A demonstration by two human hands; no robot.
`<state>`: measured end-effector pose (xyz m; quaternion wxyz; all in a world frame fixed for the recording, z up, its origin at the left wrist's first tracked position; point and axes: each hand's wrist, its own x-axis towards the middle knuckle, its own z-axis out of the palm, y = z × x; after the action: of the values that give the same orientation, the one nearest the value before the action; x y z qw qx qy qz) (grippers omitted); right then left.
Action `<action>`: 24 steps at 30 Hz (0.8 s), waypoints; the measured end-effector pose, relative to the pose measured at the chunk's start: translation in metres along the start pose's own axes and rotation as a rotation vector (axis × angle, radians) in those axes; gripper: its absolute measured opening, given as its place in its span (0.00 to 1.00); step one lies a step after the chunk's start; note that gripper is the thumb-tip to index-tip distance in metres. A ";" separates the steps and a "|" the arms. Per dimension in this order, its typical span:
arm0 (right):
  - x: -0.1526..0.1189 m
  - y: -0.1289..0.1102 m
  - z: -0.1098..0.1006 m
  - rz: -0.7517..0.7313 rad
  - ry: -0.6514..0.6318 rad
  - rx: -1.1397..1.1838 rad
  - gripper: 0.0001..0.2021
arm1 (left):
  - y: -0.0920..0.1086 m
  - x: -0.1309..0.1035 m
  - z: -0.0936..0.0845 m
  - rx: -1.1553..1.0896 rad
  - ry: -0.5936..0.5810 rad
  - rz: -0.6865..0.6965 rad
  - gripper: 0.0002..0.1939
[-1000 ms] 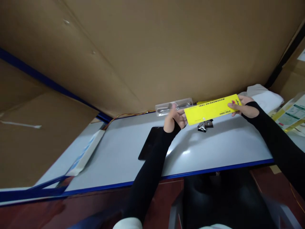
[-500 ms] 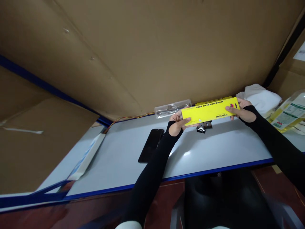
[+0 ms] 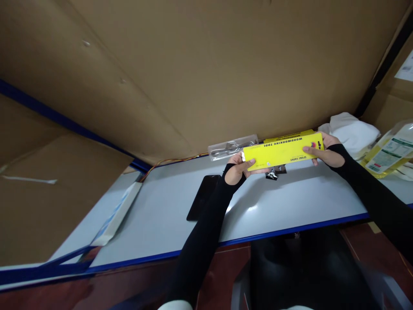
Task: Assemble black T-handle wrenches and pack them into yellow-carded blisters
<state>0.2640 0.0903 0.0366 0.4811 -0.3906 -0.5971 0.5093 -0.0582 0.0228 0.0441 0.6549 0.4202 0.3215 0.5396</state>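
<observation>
A flat yellow card (image 3: 280,151), printed "WOODWORKING TOOL" and "SPOKE SHAVE" and turned upside down to me, is held up over the table between both hands. My left hand (image 3: 238,168) pinches its left end, thumb on the front. At the right end my right hand (image 3: 325,150) grips it, thumb also on the printed face. Small dark and silver metal parts (image 3: 272,174) lie on the table below the card, partly hidden by it. Behind it are more yellow cards (image 3: 290,136) and a clear plastic blister (image 3: 232,147) with a dark tool inside.
A black phone (image 3: 203,196) lies left of my left forearm on the pale table (image 3: 161,206). Further left is a long white box (image 3: 119,213). A white cloth (image 3: 350,131) and a bottle of yellow liquid (image 3: 389,150) stand at the right. A cardboard wall (image 3: 206,73) rises behind.
The yellow card has shifted very slightly left and tilted a little, still held at both ends. Nothing was let go or picked up.
</observation>
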 end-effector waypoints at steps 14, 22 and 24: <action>-0.006 -0.005 0.007 0.044 0.127 -0.063 0.31 | -0.003 0.001 -0.007 0.085 -0.011 0.001 0.45; -0.006 -0.004 0.008 -0.006 0.091 -0.038 0.29 | 0.003 -0.002 -0.009 0.088 -0.020 0.025 0.40; -0.006 -0.006 0.007 -0.016 0.089 -0.039 0.28 | -0.001 0.001 -0.009 0.115 0.033 0.042 0.37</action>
<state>0.2584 0.0816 0.0408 0.5035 -0.4173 -0.5881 0.4759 -0.0653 0.0255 0.0398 0.6128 0.4548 0.3537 0.5408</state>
